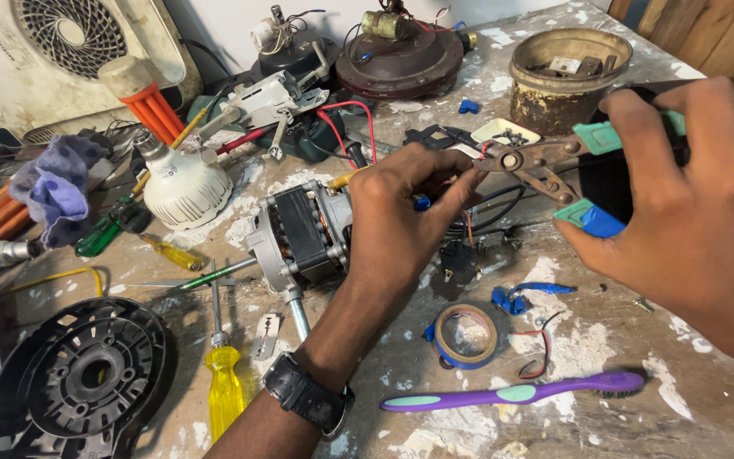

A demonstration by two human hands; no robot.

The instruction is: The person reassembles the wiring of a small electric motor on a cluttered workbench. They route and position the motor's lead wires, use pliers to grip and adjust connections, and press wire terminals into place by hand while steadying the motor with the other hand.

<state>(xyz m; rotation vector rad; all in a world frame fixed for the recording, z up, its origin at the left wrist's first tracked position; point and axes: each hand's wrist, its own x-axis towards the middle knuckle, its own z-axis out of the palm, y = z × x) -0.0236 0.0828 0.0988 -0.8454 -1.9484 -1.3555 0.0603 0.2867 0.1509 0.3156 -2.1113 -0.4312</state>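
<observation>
Above a cluttered workbench point(707, 416), left hand point(409, 212) pinches a thin wire point(467, 172) beside the motor point(299, 234) while right hand point(690, 195) grips open-jawed pliers point(545, 166) at the wire's end.

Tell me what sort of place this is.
Likely a small electrical repair bench: a paint-spattered worktable strewn with a bare motor, screwdrivers and tape, while the left hand holds a wire to pliers in the right hand.

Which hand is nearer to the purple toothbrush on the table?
Right. The right hand, holding pliers, hangs just above the toothbrush head end. The left hand, pinching a wire by the motor, is farther up the table.
</observation>
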